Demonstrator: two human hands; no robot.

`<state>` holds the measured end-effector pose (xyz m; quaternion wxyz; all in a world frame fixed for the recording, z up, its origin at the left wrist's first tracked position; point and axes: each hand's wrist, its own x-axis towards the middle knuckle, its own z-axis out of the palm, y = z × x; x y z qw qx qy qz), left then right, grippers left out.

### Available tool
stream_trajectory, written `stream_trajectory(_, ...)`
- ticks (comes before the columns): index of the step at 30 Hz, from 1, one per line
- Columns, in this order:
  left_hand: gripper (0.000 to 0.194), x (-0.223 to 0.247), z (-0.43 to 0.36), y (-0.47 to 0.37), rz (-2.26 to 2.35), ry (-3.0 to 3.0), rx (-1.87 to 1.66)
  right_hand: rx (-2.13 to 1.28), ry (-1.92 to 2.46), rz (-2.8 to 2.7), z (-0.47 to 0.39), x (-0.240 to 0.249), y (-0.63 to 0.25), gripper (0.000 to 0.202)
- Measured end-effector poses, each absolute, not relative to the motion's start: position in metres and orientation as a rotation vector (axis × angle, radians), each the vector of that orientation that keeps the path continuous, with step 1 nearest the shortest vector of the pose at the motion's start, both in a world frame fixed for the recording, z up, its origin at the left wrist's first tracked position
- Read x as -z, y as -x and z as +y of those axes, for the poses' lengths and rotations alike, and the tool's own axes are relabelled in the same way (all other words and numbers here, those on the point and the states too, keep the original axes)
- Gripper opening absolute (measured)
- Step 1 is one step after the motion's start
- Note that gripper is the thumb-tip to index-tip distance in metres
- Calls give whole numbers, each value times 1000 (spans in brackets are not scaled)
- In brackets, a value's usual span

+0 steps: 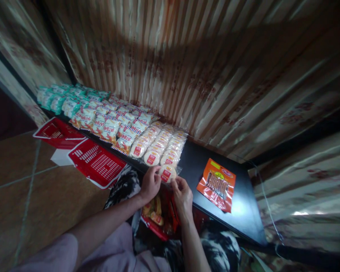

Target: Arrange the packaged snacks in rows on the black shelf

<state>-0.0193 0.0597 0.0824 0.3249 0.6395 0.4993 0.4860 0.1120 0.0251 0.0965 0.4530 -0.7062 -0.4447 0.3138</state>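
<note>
Between my two hands is a round, pale packaged cracker (167, 173) in a clear wrapper with a red label. My left hand (151, 185) pinches its left edge, and my right hand (183, 193) pinches its lower right edge. The cracker is at the front edge of the black shelf (191, 160), close to the near end of the rows of similar wrapped crackers (155, 145). Below my hands, a red basket (158, 232) at my lap holds several more snack packets, partly hidden by my arms.
White-and-orange snack bags (107, 126) and green packets (70, 104) stand in rows along the shelf's left. An orange pouch (218, 185) lies to the right. Red baskets (99, 164) sit at the lower left. A pleated curtain (170, 68) hangs behind.
</note>
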Motion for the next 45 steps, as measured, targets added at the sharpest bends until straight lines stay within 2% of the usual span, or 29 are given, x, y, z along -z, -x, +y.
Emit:
stream_trajectory(20, 39, -71, 62, 16, 1262, -2113, -1237, -543, 1961, -1249, 44, -98, -114, 44)
stream_trajectory(27, 30, -74, 62, 17, 1249, -2330, -1064, -520, 2027, -1292, 49, -99, -115, 42)
stream_trajectory(45, 23, -77, 68, 7, 1278, -2327, -1092, -508, 2103, -1286, 55, -99, -118, 42)
